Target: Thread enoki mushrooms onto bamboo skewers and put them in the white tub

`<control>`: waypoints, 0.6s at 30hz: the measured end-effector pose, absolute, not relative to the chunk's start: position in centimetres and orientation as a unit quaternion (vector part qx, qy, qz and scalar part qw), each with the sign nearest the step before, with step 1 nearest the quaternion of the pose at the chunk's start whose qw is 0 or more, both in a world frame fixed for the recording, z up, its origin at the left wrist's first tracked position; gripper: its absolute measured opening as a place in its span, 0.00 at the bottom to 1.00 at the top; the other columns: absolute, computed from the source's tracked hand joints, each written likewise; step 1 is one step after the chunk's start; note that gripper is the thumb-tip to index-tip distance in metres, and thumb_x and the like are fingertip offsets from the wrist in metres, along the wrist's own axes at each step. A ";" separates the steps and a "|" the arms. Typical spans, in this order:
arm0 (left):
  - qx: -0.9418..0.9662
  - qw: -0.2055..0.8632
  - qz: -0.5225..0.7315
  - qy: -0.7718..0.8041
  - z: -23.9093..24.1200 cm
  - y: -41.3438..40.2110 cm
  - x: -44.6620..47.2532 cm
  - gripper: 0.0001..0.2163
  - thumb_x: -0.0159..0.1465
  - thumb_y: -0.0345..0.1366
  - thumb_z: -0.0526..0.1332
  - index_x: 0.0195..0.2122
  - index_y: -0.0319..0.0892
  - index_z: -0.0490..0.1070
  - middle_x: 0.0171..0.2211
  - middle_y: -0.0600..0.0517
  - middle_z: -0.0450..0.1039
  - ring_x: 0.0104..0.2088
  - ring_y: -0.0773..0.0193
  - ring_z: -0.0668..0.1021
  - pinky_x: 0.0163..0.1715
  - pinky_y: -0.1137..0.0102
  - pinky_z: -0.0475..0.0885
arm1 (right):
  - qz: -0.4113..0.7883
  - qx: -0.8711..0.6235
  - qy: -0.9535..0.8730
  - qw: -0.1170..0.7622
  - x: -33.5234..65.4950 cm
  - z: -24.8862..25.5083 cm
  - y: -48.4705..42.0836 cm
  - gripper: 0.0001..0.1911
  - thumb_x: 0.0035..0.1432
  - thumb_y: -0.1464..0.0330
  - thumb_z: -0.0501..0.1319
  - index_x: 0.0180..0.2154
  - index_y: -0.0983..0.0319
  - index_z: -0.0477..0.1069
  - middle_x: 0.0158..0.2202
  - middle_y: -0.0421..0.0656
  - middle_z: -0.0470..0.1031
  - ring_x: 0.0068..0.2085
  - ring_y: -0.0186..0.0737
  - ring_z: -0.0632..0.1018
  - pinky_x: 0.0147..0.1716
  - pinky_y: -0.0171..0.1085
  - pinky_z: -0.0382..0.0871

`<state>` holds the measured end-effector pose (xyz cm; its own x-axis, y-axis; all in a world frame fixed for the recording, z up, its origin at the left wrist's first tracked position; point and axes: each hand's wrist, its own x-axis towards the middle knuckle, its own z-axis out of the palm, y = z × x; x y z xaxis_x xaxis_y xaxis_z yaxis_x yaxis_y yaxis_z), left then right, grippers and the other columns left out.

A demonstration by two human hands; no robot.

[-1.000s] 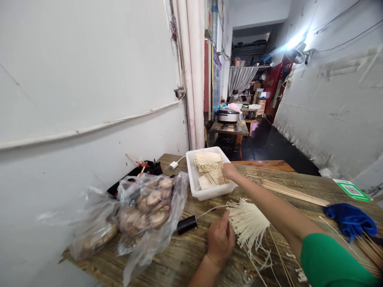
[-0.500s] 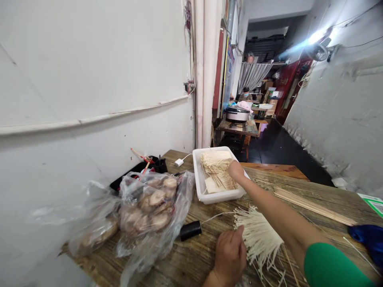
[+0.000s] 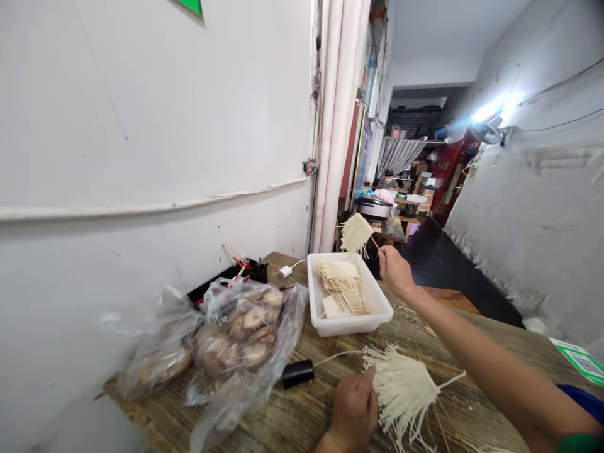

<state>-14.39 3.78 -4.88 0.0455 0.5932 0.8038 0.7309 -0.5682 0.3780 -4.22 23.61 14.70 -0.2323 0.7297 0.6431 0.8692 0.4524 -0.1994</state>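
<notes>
My right hand is raised above the far right corner of a white plastic tub, pinching a thin stick that carries a fan of pale strips. Inside the tub lie more such skewered bundles. My left hand rests near the table's front edge with fingers curled against a spread pile of white noodle-like strands. A black cylinder lies just left of that pile.
Clear plastic bags of brown mushrooms sit at the left on the wooden table. Behind them are a black tray and a white charger. A corridor beyond holds another table with a cooker and a seated person.
My right hand rose out of the tub with a skewered bundle held up above its far corner. My left hand stayed by the strands. The camera tilted upward.
</notes>
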 end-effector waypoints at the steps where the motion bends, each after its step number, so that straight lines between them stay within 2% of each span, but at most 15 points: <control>1: -0.714 0.075 -0.528 -0.454 -4.5 3.7 -14.5 0.18 0.61 0.24 0.50 0.51 0.37 0.66 0.28 0.48 0.75 0.27 0.60 0.76 0.26 0.67 0.72 | -0.119 -0.492 -0.786 0.356 -3.1 15.5 22.9 0.14 0.65 0.66 0.44 0.42 0.64 0.65 0.39 0.50 0.72 0.38 0.44 0.74 0.34 0.37 0.62; 5: -0.650 0.091 -0.606 -0.449 -0.3 3.1 -15.6 0.16 0.63 0.25 0.54 0.52 0.39 0.67 0.35 0.46 0.77 0.33 0.62 0.78 0.34 0.68 0.73 | -0.166 -0.419 -0.819 0.357 1.6 17.6 18.8 0.13 0.66 0.65 0.44 0.40 0.63 0.64 0.35 0.48 0.71 0.32 0.41 0.73 0.31 0.36 0.63; 11: -0.626 0.173 -0.629 -0.428 10.4 3.0 -20.0 0.11 0.63 0.29 0.60 0.47 0.40 0.73 0.40 0.45 0.77 0.41 0.59 0.76 0.45 0.61 0.70 | -0.165 -0.343 -0.878 0.288 6.2 17.4 11.1 0.11 0.66 0.67 0.44 0.39 0.61 0.63 0.33 0.45 0.71 0.31 0.38 0.73 0.30 0.35 0.65; 14: -0.648 0.162 -0.628 -0.400 14.1 3.2 -21.1 0.10 0.63 0.32 0.61 0.46 0.40 0.73 0.41 0.46 0.77 0.43 0.59 0.76 0.46 0.61 0.70 | -0.162 -0.320 -0.896 0.262 7.0 16.7 8.0 0.11 0.66 0.68 0.44 0.38 0.61 0.63 0.32 0.45 0.71 0.31 0.38 0.74 0.30 0.35 0.65; 18: -0.691 0.115 -0.598 -0.389 15.7 2.9 -20.6 0.09 0.63 0.33 0.62 0.43 0.40 0.75 0.40 0.47 0.78 0.41 0.61 0.77 0.45 0.64 0.72 | -0.140 -0.317 -0.905 0.247 7.3 15.9 5.1 0.11 0.67 0.68 0.44 0.38 0.61 0.64 0.32 0.46 0.72 0.30 0.38 0.73 0.28 0.35 0.64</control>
